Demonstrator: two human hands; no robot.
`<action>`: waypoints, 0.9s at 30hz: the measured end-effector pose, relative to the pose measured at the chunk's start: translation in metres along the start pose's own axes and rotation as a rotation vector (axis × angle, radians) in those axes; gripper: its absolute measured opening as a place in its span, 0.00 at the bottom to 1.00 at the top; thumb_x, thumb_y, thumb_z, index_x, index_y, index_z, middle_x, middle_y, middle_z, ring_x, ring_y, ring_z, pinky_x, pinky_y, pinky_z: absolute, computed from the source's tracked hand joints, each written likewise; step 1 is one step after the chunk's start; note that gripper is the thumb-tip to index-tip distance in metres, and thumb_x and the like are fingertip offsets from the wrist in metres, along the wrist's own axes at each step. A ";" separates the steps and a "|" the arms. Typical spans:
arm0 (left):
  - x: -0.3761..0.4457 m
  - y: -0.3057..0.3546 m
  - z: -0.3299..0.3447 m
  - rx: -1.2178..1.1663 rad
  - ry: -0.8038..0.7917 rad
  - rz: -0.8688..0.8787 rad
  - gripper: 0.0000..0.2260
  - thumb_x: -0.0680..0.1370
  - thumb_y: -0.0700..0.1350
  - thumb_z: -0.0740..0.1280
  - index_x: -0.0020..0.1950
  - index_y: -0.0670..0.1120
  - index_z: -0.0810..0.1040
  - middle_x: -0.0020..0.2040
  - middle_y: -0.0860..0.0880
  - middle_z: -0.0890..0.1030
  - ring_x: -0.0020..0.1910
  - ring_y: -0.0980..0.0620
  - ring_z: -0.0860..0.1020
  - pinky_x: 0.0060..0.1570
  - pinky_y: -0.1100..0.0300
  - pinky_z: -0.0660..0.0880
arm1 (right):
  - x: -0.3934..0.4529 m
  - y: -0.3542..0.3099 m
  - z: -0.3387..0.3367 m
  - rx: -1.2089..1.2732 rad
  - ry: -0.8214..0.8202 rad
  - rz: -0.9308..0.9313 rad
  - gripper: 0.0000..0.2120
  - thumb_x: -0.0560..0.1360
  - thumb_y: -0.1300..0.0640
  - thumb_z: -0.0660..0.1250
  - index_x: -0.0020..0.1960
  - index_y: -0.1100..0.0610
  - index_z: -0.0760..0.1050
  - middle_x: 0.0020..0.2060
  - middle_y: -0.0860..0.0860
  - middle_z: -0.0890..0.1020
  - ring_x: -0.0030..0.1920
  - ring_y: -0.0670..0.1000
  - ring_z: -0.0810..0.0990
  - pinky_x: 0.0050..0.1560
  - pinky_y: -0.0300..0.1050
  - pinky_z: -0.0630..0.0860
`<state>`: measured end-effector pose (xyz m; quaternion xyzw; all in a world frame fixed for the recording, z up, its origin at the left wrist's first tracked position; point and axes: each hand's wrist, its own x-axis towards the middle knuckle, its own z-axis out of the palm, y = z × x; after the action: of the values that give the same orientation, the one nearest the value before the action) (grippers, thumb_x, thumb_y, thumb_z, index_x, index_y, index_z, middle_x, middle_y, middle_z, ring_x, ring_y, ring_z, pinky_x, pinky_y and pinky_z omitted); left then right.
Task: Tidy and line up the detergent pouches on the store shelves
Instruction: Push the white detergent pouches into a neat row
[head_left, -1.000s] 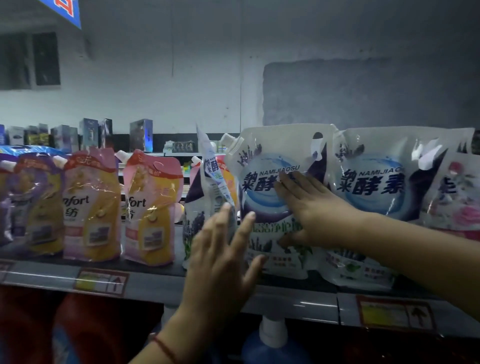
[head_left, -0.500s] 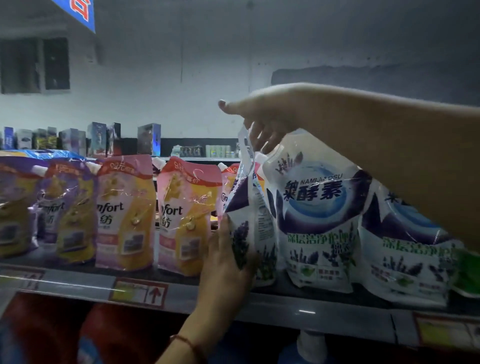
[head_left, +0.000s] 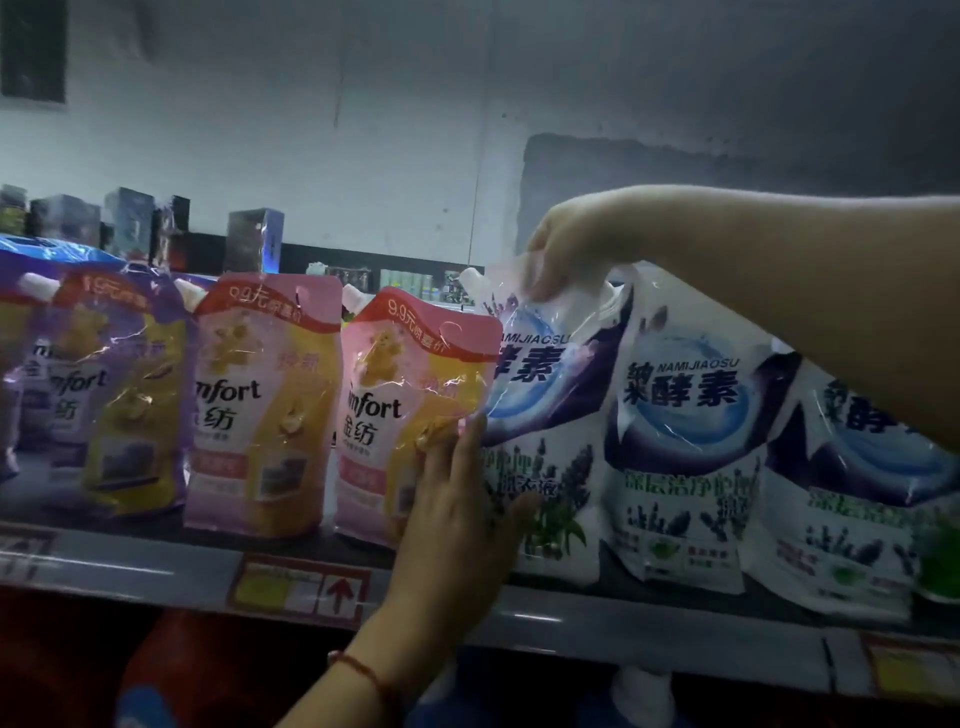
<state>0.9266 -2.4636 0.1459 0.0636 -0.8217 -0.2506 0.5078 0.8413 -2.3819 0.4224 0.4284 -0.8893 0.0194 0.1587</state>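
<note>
Right hand (head_left: 558, 254) pinches the top of a white lavender pouch (head_left: 540, 415) on the shelf (head_left: 156, 566) — left hand (head_left: 457, 525), fingers straight, presses its lower front beside the pink pouch (head_left: 410, 410).

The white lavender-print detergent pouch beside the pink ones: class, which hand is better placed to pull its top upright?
The right hand. Its grip already pinches the top edge of the white lavender-print detergent pouch. The left hand lies flat low down, across that pouch and the pink-and-yellow softener pouch.
</note>
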 end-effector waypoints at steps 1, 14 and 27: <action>0.002 0.001 -0.004 0.016 0.008 0.008 0.39 0.75 0.66 0.64 0.80 0.58 0.49 0.77 0.59 0.55 0.73 0.61 0.53 0.69 0.60 0.55 | 0.000 0.007 0.001 0.041 0.014 -0.009 0.11 0.74 0.52 0.73 0.55 0.51 0.79 0.48 0.48 0.83 0.42 0.49 0.82 0.38 0.41 0.78; 0.001 0.011 0.016 0.142 -0.077 -0.172 0.54 0.72 0.70 0.66 0.72 0.59 0.21 0.79 0.47 0.30 0.79 0.43 0.37 0.76 0.46 0.50 | 0.010 0.019 0.015 0.419 0.123 -0.077 0.10 0.70 0.62 0.74 0.48 0.49 0.83 0.44 0.47 0.85 0.45 0.48 0.84 0.51 0.46 0.81; -0.002 0.006 0.028 0.091 0.027 0.008 0.52 0.70 0.61 0.74 0.80 0.63 0.39 0.80 0.41 0.38 0.80 0.41 0.40 0.74 0.44 0.59 | -0.087 0.032 0.077 0.198 0.743 -0.129 0.29 0.78 0.45 0.65 0.75 0.54 0.63 0.71 0.50 0.69 0.71 0.50 0.65 0.70 0.44 0.60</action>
<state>0.9041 -2.4479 0.1366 0.0868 -0.8254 -0.2102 0.5166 0.8467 -2.3092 0.3265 0.4606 -0.7361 0.2489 0.4289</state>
